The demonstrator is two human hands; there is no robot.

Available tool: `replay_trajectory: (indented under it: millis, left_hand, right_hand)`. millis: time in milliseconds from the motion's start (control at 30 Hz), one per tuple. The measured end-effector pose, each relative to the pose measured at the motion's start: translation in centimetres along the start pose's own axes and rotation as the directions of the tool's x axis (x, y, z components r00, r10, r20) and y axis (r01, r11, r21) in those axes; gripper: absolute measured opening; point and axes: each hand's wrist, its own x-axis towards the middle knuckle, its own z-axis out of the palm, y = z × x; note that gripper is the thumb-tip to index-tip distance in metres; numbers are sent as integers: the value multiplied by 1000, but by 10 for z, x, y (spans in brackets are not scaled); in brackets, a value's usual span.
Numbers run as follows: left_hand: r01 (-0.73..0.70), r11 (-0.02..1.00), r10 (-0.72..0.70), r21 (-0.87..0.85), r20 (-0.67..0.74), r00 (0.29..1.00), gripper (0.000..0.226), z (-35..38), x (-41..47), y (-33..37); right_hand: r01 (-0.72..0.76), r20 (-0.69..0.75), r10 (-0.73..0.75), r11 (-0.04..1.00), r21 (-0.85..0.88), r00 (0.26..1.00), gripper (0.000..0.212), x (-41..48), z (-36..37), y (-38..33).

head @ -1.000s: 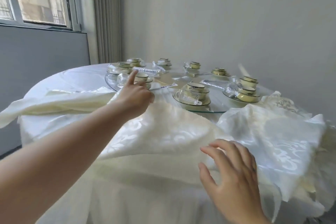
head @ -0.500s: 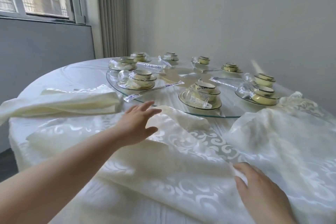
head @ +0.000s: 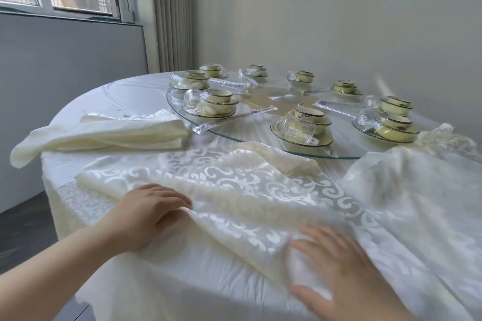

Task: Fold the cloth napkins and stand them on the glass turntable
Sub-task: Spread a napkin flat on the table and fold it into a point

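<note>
- Right hand (head: 347, 276), nearest and well short of the glass turntable (head: 234, 135): blurred; fingers spread wide, flat on the patterned napkin (head: 234, 190);
- Left hand (head: 148, 212), nearer than the turntable and leftward: fingers close together, laid flat on that napkin's edge;
- The napkin lies spread out, reaching the turntable's near rim;
- Folded napkin (head: 109, 133) lies left of the turntable; wrapped bowl sets (head: 303, 125) stand on it.

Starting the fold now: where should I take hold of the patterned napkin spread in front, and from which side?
Probably grip the raised ridge of the patterned napkin beside the left hand, coming from the near side: there the cloth stands off the tablecloth, elsewhere it lies flatter.
</note>
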Motion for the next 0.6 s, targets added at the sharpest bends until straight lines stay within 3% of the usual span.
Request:
replay_trajectory:
  millis: [67,133,267,367,467,533,600]
  left_hand:
    - [-12,1000,12,25,-2,1000,60,-9,-6,3]
    - [-30,999,31,38,-16,999,67,-20,-21,6]
    - [-2,1000,1,7,45,999,59,-35,-64,17]
    - [53,992,-43,-113,83,996,45,-44,-81,24]
    - [327,877,-291,-353,151,945,63,-54,-66,29]
    - [462,828,-433,-317,161,887,78,-50,-43,28]
    - [575,780,-543,-246,191,818,63,-39,-13,21]
  right_hand:
    - [47,72,-47,999,-9,996,44,-1,0,-10]
    - [101,-12,-101,995,-4,995,33,1,-4,-11]
    - [26,-68,-27,1000,-14,997,32,4,-9,-4]
    - [-121,65,117,991,55,991,43,15,-14,-4]
    - [-257,121,245,961,97,962,41,24,-9,9]
    - [-355,151,336,926,126,930,43,29,-8,13]
    - [-432,190,404,891,141,895,42,34,-7,17]
